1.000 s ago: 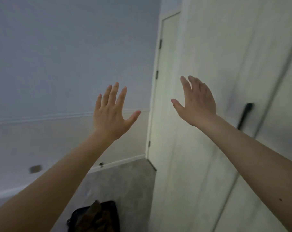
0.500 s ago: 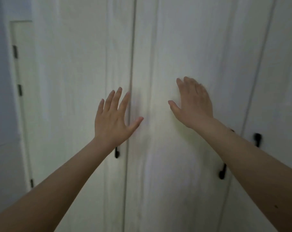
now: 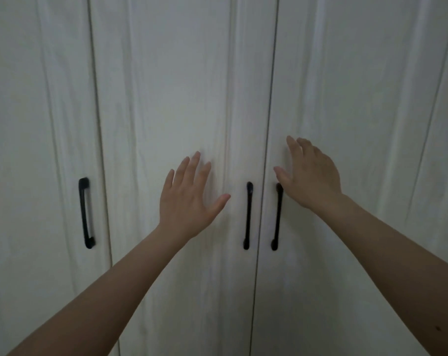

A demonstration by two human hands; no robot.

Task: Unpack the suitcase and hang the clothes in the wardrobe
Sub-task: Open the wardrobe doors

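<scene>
White panelled doors fill the whole view, dimly lit, with faint vertical streaks down the paint. Closed wardrobe (image 3: 182,73) straight ahead, so nothing of its inside or contents to be seen. Three dark vertical seams between doors: one well to the left of the left hand (image 3: 189,199), one between the two hands, one further off beyond the right hand (image 3: 311,176). Left hand raised with fingers straight and spread, thumb held out toward the central seam, back of the hand toward the camera; empty, holding nothing. Cannot tell whether its fingertips touch the door or hover just off it. Right hand likewise raised and empty, fingers straight and close together, thumb apart and pointing toward the seam, palm facing the door; contact with the panel also unclear. Black bar handle (image 3: 247,215) upright just right of the left thumb, on the door behind the left hand. Second black handle (image 3: 276,222) just across the seam, its top end covered by the heel of the right hand, though whether touched cannot be told. Third black handle (image 3: 86,213) well to the left of the left hand, on the next door over. Bare forearms reaching up from the lower corners. No suitcase or clothes in sight.
</scene>
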